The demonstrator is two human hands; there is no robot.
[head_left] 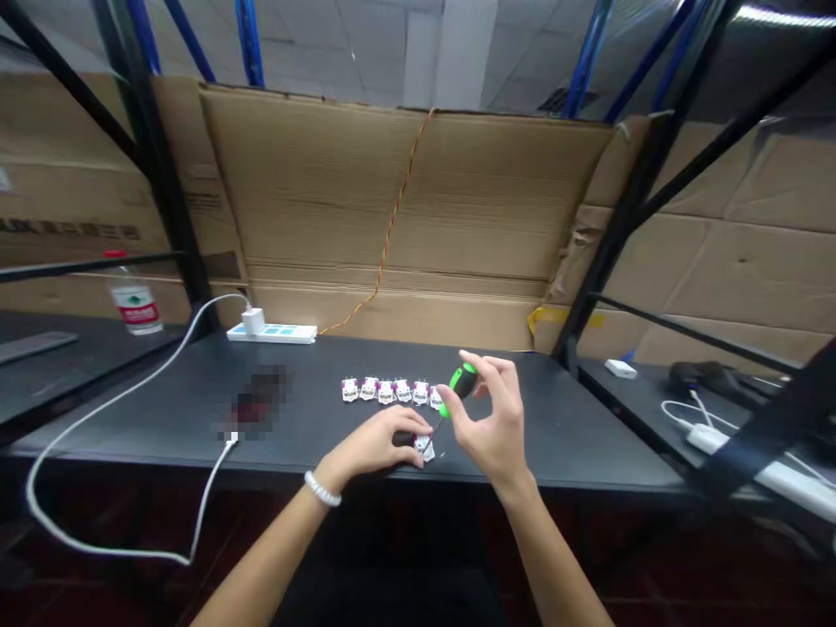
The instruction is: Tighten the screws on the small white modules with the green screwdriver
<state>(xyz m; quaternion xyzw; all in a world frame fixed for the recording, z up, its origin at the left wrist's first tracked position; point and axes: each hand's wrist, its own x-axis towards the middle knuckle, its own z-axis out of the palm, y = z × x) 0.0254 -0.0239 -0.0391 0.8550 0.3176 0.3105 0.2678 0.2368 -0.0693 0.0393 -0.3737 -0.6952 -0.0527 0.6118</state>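
My right hand (493, 414) is closed around the black and green handle of a screwdriver (462, 383). The screwdriver's thin shaft slants down to the left, toward a small white part (424, 448) near the table's front edge. My left hand (385, 438), with a white beaded bracelet on the wrist, is closed on this part and presses it to the table; a dark piece (403, 438) shows under its fingers. Whether the tip touches the part is too small to tell. Behind my hands, several small white and purple parts (386, 391) stand in a row, the rightmost partly hidden by my right hand.
A white power strip (297, 333) with a plugged-in charger (253, 320) lies at the back left of the black table (313, 370). Its white cable (124, 396) loops over the front edge to a blurred-out object (258, 401). Black metal posts (607, 231) and cardboard (483, 209) enclose the space.
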